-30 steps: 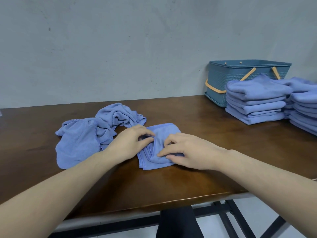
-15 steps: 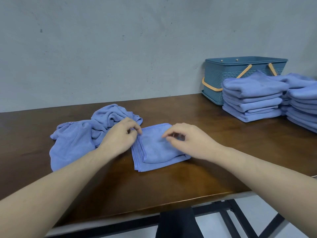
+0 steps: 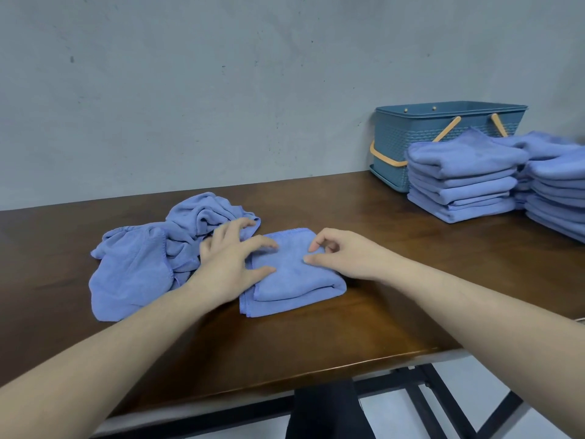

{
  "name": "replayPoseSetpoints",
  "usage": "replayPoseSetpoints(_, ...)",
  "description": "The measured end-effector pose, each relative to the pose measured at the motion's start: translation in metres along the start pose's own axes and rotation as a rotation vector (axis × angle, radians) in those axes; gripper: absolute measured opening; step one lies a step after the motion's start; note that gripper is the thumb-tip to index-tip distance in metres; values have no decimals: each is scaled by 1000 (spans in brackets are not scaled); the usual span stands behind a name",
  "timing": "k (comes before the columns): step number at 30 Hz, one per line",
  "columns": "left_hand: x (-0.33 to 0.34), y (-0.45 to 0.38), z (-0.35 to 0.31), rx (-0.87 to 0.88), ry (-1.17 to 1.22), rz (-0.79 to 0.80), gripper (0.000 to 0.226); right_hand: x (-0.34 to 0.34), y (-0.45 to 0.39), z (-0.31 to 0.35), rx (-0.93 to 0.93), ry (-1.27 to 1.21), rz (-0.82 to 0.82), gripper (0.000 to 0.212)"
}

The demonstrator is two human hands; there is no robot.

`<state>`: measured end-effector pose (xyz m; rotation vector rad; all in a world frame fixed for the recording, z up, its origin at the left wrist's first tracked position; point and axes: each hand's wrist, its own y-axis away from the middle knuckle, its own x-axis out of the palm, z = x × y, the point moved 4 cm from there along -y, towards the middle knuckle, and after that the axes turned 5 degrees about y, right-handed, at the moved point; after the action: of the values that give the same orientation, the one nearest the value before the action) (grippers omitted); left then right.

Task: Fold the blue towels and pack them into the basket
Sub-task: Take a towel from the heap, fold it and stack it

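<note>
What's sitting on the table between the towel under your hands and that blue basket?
Nothing: in the head view, bare brown table runs from the folded towel to the basket. The folded stacks sit just right of that line.

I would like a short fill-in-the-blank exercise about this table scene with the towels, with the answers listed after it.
1. Both hands, the left hand and the right hand, rest on a folded towel of ____ colour.
2. The basket has handles of ____ colour.
3. The crumpled towels lie to the ____ of the folded towel.
4. The stacks of folded towels stand on the ____, not in the basket.

Answers: blue; orange; left; table
</note>
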<state>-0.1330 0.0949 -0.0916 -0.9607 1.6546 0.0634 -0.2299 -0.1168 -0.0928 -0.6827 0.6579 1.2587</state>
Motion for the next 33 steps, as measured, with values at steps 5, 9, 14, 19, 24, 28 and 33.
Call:
replayPoseSetpoints(5,-5,18,-7,411,74,182,43,-15,14,0,-312,231,46,55)
replayPoseSetpoints(9,-9,34,4,334,187,306,42,-15,32,-8,-450,482,192,49)
replayPoseSetpoints(14,2,31,-1,356,76,418,50,-22,37,-14,-474,579,197,44)
replayPoseSetpoints(19,25,2,-42,292,204,448,38,-55,44,-30,-362,558,109,44)
replayPoseSetpoints(24,74,-36,-118,365,208,434,39,-108,73,-87,-173,634,-115,31)
replayPoseSetpoints(28,116,-64,-184,439,187,400,38,-141,104,-122,-65,643,-243,32)
replayPoseSetpoints(33,160,-86,-256,536,259,379,29,-166,132,-154,-2,530,-146,30)
